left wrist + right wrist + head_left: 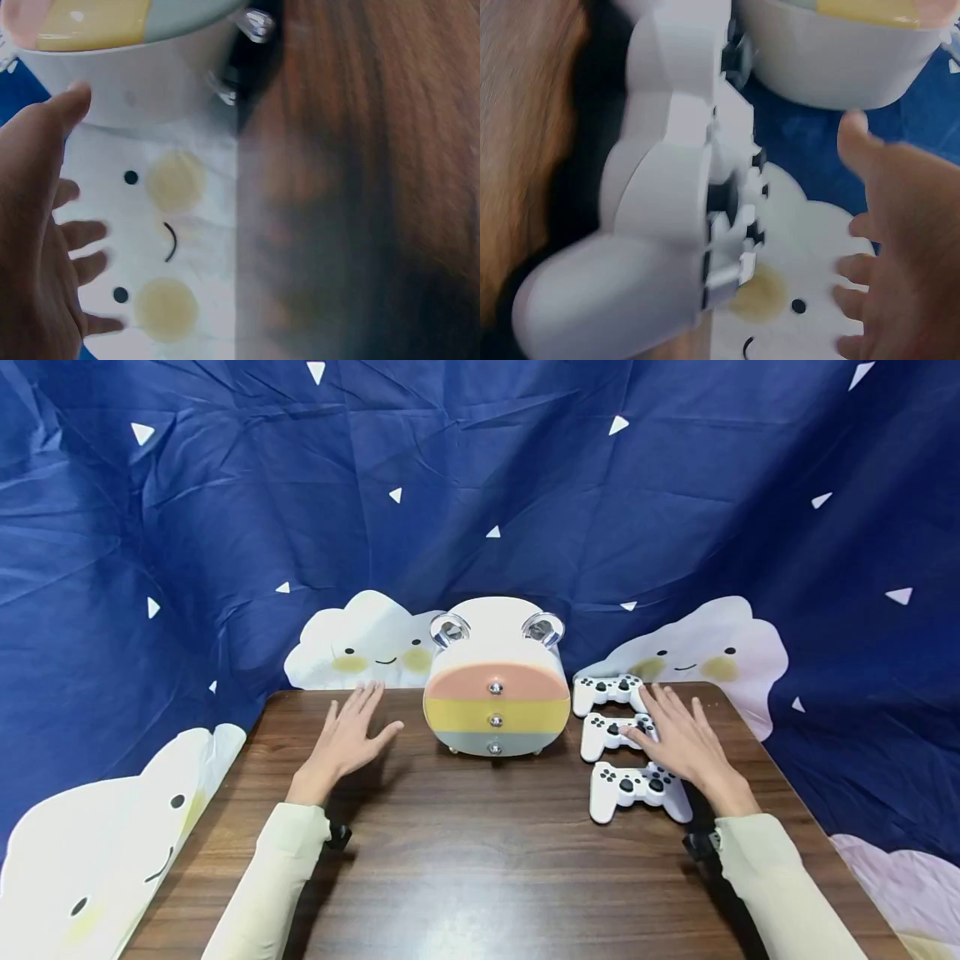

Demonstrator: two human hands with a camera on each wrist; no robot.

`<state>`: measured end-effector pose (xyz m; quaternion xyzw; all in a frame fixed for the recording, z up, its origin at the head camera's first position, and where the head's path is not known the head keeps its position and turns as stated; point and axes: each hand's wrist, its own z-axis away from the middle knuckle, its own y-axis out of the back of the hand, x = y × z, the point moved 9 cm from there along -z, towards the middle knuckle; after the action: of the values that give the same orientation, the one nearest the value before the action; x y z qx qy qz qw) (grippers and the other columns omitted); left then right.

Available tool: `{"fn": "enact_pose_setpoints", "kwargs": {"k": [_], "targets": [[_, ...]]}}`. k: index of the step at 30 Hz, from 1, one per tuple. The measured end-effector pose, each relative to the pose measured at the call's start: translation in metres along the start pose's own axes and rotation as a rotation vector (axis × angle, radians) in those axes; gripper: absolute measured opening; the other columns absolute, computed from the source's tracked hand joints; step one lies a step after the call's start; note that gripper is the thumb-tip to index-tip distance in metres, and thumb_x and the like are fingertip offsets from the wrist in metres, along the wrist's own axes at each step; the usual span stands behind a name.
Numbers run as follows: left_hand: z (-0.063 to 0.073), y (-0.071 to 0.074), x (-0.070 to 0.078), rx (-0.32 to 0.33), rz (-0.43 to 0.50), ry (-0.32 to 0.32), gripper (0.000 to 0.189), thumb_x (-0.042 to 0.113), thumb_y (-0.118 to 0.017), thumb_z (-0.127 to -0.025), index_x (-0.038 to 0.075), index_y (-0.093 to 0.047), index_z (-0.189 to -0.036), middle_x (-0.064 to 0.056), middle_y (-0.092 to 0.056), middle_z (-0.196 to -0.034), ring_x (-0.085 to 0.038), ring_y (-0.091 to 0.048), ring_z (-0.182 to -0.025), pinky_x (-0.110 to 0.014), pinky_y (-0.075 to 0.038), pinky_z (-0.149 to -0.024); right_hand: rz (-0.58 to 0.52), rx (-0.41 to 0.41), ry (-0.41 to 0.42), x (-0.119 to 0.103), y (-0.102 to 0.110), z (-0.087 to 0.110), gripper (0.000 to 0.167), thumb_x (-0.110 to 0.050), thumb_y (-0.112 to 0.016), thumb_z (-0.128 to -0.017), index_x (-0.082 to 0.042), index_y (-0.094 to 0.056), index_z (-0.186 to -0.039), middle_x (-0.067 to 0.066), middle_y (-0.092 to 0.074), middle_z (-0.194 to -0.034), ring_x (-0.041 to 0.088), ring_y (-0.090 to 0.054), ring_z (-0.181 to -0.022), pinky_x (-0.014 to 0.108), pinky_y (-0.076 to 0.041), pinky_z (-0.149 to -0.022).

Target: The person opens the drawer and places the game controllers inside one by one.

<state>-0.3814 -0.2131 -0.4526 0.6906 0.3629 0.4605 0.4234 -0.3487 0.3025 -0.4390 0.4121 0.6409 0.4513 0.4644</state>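
My left hand (343,745) hovers over the left part of the table, fingers spread and holding nothing. To its right stands a small white drawer box (472,713) with orange, yellow and grey-green drawer fronts, round silver knobs and two ear-like rings on top. Three white game controllers lie in a column right of the box: a back one (600,692), a middle one (596,739) and a front one (640,789). Above their right ends is my right hand (686,739), fingers extended, partly covering them. The right wrist view shows the controllers (660,187) beside that hand, its thumb apart from them.
The dark wooden table (480,852) reaches toward me in front of the box. Behind it hangs a blue curtain (450,460) with white triangles and smiling clouds, close behind the box. Both wrists carry small black devices.
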Motion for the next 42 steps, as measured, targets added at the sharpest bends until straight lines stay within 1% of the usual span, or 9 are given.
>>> {"fn": "enact_pose_setpoints", "kwargs": {"k": [2,4,6,9,16,23,28,35,42], "targets": [[-0.002,0.008,0.006,0.042,0.074,-0.014,0.080,0.060,-0.054,-0.106,0.014,-0.034,-0.169,-0.014,-0.037,-0.172,-0.039,-0.037,-0.158,-0.066,-0.027,-0.128,-0.020,0.057,-0.009,-0.008,0.010,0.001,0.073,-0.056,-0.055,-0.108,-0.006,-0.047,-0.161,0.032,-0.053,-0.155,0.056,-0.053,-0.138,0.074,-0.041,-0.110],[-0.005,0.018,0.013,0.088,0.152,-0.037,0.069,0.052,-0.055,-0.109,0.011,-0.045,-0.163,-0.016,-0.049,-0.165,-0.040,-0.048,-0.151,-0.061,-0.039,-0.124,-0.046,0.116,-0.015,-0.020,0.021,0.002,0.058,-0.051,-0.058,-0.108,-0.010,-0.063,-0.148,0.027,-0.074,-0.122,0.051,-0.071,-0.106,0.066,-0.055,-0.082],[-0.010,0.028,0.023,0.130,0.232,-0.063,0.059,0.045,-0.056,-0.110,0.010,-0.053,-0.158,-0.015,-0.056,-0.159,-0.038,-0.053,-0.147,-0.057,-0.043,-0.122,-0.077,0.170,-0.009,-0.036,0.032,0.002,0.043,-0.045,-0.062,-0.107,-0.014,-0.074,-0.133,0.018,-0.079,-0.094,0.039,-0.073,-0.079,0.056,-0.052,-0.061],[-0.018,0.040,0.037,0.169,0.356,-0.101,0.050,0.039,-0.056,-0.112,0.010,-0.060,-0.153,-0.015,-0.059,-0.156,-0.035,-0.055,-0.146,-0.052,-0.043,-0.123,-0.117,0.215,0.019,-0.063,0.043,0.000,0.028,-0.037,-0.065,-0.105,-0.018,-0.081,-0.116,0.001,-0.073,-0.073,0.023,-0.066,-0.067,0.046,-0.049,-0.056],[-0.045,0.052,0.065,0.128,0.588,-0.118,0.051,0.045,-0.057,-0.110,0.016,-0.061,-0.152,-0.007,-0.060,-0.156,-0.027,-0.054,-0.148,-0.048,-0.048,-0.120,-0.201,0.257,0.123,-0.128,0.056,-0.002,0.017,-0.030,-0.069,-0.102,-0.020,-0.081,-0.095,-0.008,-0.071,-0.070,0.015,-0.064,-0.065,0.040,-0.049,-0.058],[-0.069,0.049,0.077,0.039,0.649,-0.090,0.059,0.050,-0.056,-0.110,0.017,-0.054,-0.158,-0.005,-0.053,-0.163,-0.026,-0.048,-0.153,-0.046,-0.038,-0.127,-0.212,0.277,0.189,-0.175,0.059,-0.015,0.024,-0.035,-0.069,-0.102,-0.021,-0.074,-0.083,-0.012,-0.066,-0.062,0.015,-0.062,-0.061,0.038,-0.047,-0.056],[-0.079,0.046,0.080,-0.006,0.673,-0.085,0.061,0.047,-0.057,-0.110,0.011,-0.052,-0.159,-0.011,-0.053,-0.162,-0.029,-0.050,-0.152,-0.046,-0.039,-0.127,-0.212,0.282,0.186,-0.194,0.058,-0.024,0.026,-0.039,-0.069,-0.103,-0.021,-0.075,-0.085,-0.010,-0.068,-0.067,0.016,-0.063,-0.062,0.038,-0.049,-0.057],[-0.086,0.041,0.087,-0.095,0.731,-0.125,0.059,0.044,-0.061,-0.109,0.014,-0.052,-0.159,-0.011,-0.059,-0.157,-0.026,-0.054,-0.148,-0.046,-0.042,-0.125,-0.205,0.288,0.158,-0.211,0.057,-0.037,0.031,-0.049,-0.069,-0.102,-0.023,-0.076,-0.087,-0.010,-0.071,-0.083,0.013,-0.066,-0.070,0.038,-0.054,-0.061],[-0.088,0.039,0.085,-0.128,0.691,-0.091,0.066,0.045,-0.061,-0.108,0.013,-0.044,-0.163,-0.009,-0.043,-0.169,-0.028,-0.046,-0.154,-0.046,-0.037,-0.128,-0.135,0.286,0.123,-0.222,0.054,-0.046,0.045,-0.061,-0.065,-0.101,-0.022,-0.073,-0.080,-0.007,-0.073,-0.078,0.021,-0.071,-0.075,0.044,-0.057,-0.060]]}}
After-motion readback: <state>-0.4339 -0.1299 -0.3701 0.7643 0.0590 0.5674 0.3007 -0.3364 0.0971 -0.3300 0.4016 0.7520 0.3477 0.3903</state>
